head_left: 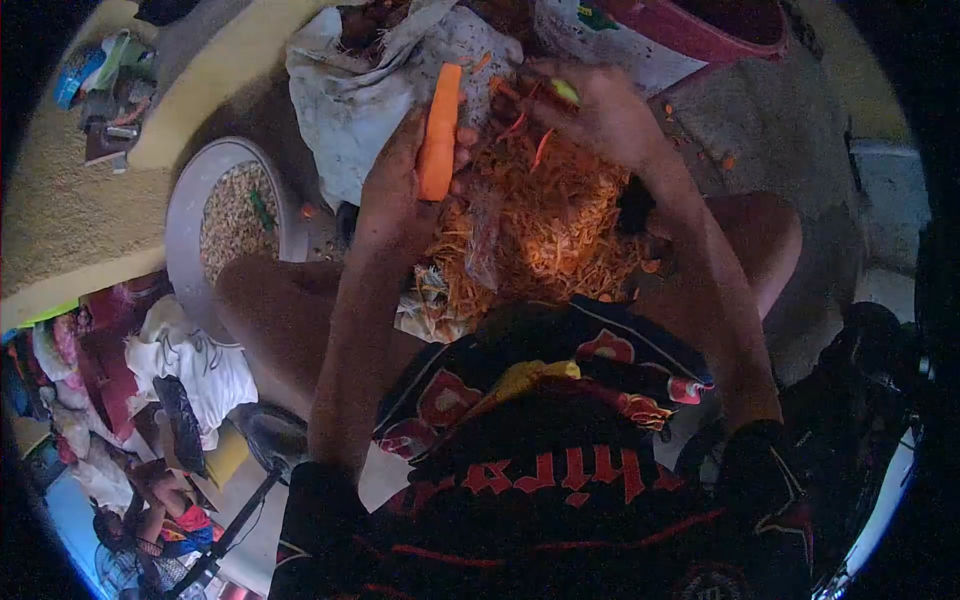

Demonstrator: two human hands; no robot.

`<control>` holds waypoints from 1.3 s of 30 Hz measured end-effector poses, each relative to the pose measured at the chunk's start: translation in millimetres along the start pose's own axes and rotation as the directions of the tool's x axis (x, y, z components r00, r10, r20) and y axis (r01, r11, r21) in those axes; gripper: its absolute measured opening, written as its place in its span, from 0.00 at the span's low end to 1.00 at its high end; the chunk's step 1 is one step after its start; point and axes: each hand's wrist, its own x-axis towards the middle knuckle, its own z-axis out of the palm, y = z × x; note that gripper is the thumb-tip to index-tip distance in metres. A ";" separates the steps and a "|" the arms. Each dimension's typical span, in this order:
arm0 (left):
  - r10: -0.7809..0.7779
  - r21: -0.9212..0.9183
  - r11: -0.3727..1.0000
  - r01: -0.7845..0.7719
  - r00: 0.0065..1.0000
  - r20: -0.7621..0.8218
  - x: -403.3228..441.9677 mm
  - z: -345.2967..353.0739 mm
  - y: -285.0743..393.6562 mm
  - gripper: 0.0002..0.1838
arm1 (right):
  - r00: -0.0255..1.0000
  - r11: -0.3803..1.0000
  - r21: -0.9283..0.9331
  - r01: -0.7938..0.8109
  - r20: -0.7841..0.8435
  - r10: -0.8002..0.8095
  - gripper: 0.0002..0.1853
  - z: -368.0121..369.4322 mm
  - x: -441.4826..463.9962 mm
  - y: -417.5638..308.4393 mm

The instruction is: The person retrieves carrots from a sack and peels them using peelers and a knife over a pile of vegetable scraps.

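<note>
My left hand [410,165] is closed around a peeled orange carrot [440,135] held nearly upright, its wide end toward me. Across from it, my right hand [605,100] is curled around a small object with a yellow-green part [565,92]; the rest is hidden by the fingers. Below both hands lies a big heap of shredded orange carrot peelings [560,225] between my crossed legs. Thin red-orange strips stand up from the top of it. A piece of clear plastic [485,245] rests on the heap.
A whitish sack [345,125] with dark contents lies beyond my left hand. At the upper right stands a pink-red tub [745,45]. A pale round basin [185,215] of small tan pieces sits to the left. Clothes [190,365] and another person [135,530] are at lower left.
</note>
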 end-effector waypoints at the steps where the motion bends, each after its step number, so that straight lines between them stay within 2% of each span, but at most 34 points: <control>1: 0.000 0.003 1.000 0.000 1.000 0.001 -1.2 3.2 3.1 0.24 | 0.998 1.000 -0.003 -0.014 0.059 0.015 0.20 -1.5 -0.8 -5.3; 2: 0.000 0.023 1.000 0.000 1.000 0.001 -3.6 7.9 5.8 0.24 | 0.993 1.000 -0.008 -0.030 0.117 0.030 0.20 -2.5 -1.9 -9.7; 7: -0.008 0.107 0.994 0.007 1.000 0.007 -16.0 31.0 7.0 0.23 | 0.994 0.999 -0.030 -0.035 0.100 0.038 0.19 2.5 -3.1 -24.5; 9: 0.046 0.340 0.939 -0.040 0.999 -0.009 -16.1 32.8 0.0 0.22 | 0.996 1.000 -0.020 -0.017 0.092 0.019 0.18 2.5 -2.4 -28.5; 10: 0.044 0.342 0.939 -0.039 0.999 -0.009 -16.5 33.4 0.3 0.22 | 0.995 1.000 -0.009 0.007 0.100 -0.006 0.18 2.3 -2.6 -31.3; 12: -0.030 0.234 0.971 0.038 0.999 -0.038 -17.2 33.6 3.4 0.19 | 0.994 1.000 0.005 0.030 0.106 -0.031 0.17 1.8 -4.0 -38.2; 14: -0.012 0.226 0.974 0.027 0.997 -0.071 -10.3 24.5 -4.9 0.19 | 0.992 0.998 -0.060 0.013 0.129 -0.005 0.24 0.9 -7.3 -44.0; 16: 0.004 0.216 0.976 0.019 0.995 -0.103 -7.7 11.7 -16.8 0.18 | 0.989 0.994 -0.109 -0.014 0.146 0.030 0.23 0.9 -8.2 -43.4; 18: 0.154 0.240 0.951 -0.192 0.973 0.171 -9.3 9.3 -18.5 0.20 | 0.985 0.986 -0.159 -0.039 0.159 0.064 0.22 0.3 -7.3 -42.7; 19: 0.152 0.241 0.951 -0.191 0.973 0.173 -8.9 13.3 -12.8 0.20 | 0.983 0.978 -0.199 -0.065 0.158 0.097 0.21 -0.7 -5.9 -42.6; 21: -0.162 0.048 0.987 0.156 0.973 0.161 -7.8 22.9 2.3 0.22 | 0.979 0.967 -0.239 -0.092 0.155 0.131 0.19 0.6 -4.5 -36.7; 23: -0.164 0.027 0.986 0.162 0.972 0.170 -7.4 21.7 3.0 0.22 | 0.959 0.945 -0.231 -0.233 0.103 0.262 0.19 9.7 -4.0 -15.5; 27: -0.132 0.012 0.991 0.132 0.977 0.167 -13.2 29.7 3.1 0.23 | 0.963 0.945 -0.244 -0.218 0.103 0.249 0.19 2.1 -6.1 31.1; 29: -0.131 -0.025 0.990 0.137 0.976 0.171 -10.1 24.3 3.8 0.25 | 0.992 0.968 -0.228 -0.102 0.051 0.116 0.14 0.5 -9.1 28.8; 30: -0.133 -0.058 0.988 0.145 0.976 0.173 -8.1 20.3 3.9 0.28 | 0.993 0.970 -0.226 -0.092 0.055 0.107 0.14 -2.6 -9.0 18.2; 32: -0.169 -0.082 0.979 0.186 0.969 0.178 -3.4 11.2 2.0 0.28 | 0.988 0.999 0.029 -0.036 0.149 0.032 0.15 -9.1 -9.8 -11.8; 34: -0.215 -0.104 0.966 0.237 0.958 0.189 -3.7 13.9 0.7 0.28 | 0.987 0.998 0.050 -0.036 0.156 0.028 0.15 -0.4 -11.8 -24.9; 36: -0.082 0.271 0.960 0.069 0.996 0.037 -4.1 22.3 -1.8 0.25 | 0.986 0.997 0.070 -0.034 0.163 0.022 0.16 7.5 -13.4 -24.2; 37: -0.083 0.271 0.960 0.070 0.996 0.038 -4.6 21.9 0.1 0.25 | 0.972 0.997 0.015 -0.070 0.224 0.065 0.17 11.1 -11.7 -19.2; 39: -0.142 0.589 0.801 0.106 0.990 0.016 -4.4 20.2 4.9 0.26 | 0.953 0.993 -0.047 -0.104 0.280 0.113 0.18 9.5 -9.8 -9.3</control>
